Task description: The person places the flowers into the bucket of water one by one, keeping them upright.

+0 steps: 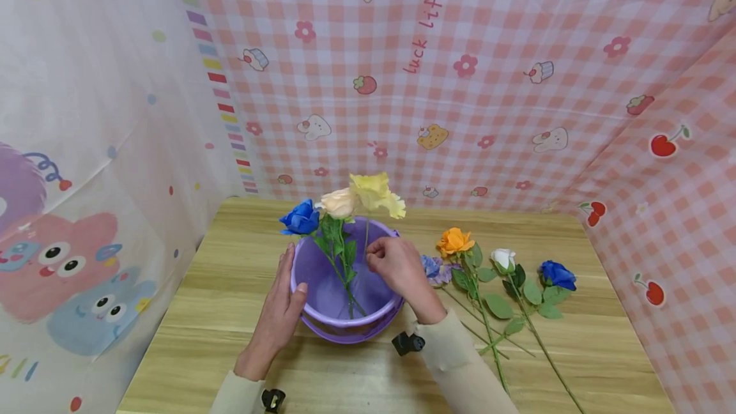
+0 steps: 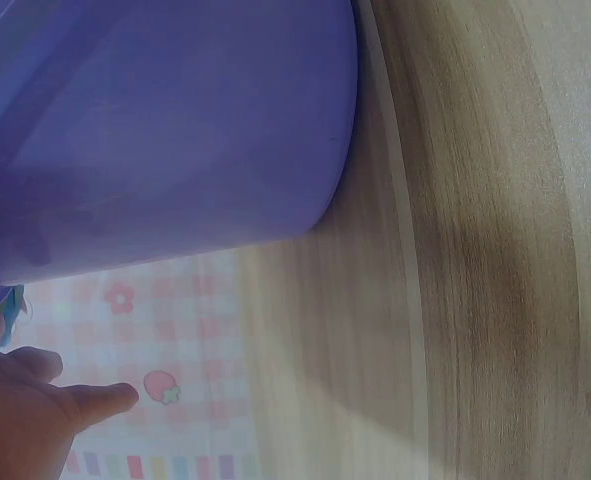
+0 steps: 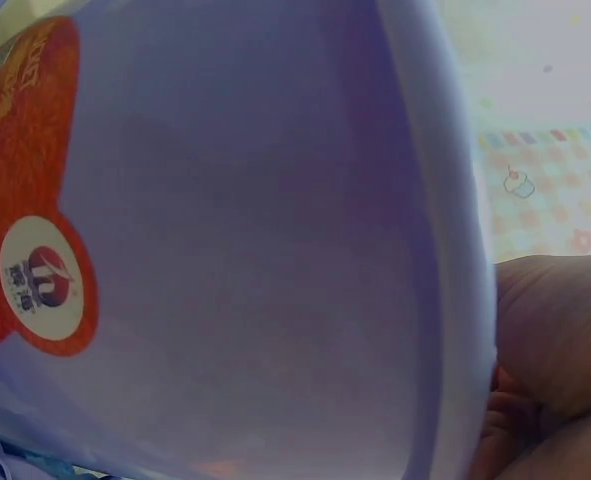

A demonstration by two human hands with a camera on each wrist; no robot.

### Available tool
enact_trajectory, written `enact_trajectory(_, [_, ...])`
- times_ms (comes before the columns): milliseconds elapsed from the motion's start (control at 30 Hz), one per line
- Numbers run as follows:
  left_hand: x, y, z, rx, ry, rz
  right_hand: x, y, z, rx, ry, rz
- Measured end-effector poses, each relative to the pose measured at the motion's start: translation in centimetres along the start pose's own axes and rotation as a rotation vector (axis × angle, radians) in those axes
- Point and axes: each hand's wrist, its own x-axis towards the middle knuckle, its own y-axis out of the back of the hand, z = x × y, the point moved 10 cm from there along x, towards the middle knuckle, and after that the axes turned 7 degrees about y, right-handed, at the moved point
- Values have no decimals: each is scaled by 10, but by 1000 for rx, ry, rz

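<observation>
One blue rose (image 1: 301,217) and one cream rose (image 1: 337,204) lean inside the purple bucket (image 1: 315,278). The fingers of my right hand (image 1: 400,268) pinch the thin stem of the yellow flower (image 1: 374,193), its bloom above the far rim. I expect it to be light, the stem springy, the ruffled petals easily crushed, so the stem is where to hold. My left hand (image 1: 277,312) rests, fingers straight, against the bucket's side.
</observation>
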Motion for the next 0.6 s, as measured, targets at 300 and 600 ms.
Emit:
enact_trajectory(300, [0, 0, 1, -5, 1, -2, -10, 4, -1, 77, 53, 95])
enact_trajectory(600, [0, -1, 1, -2, 4, -5, -33, 19, 5, 348, 138, 227])
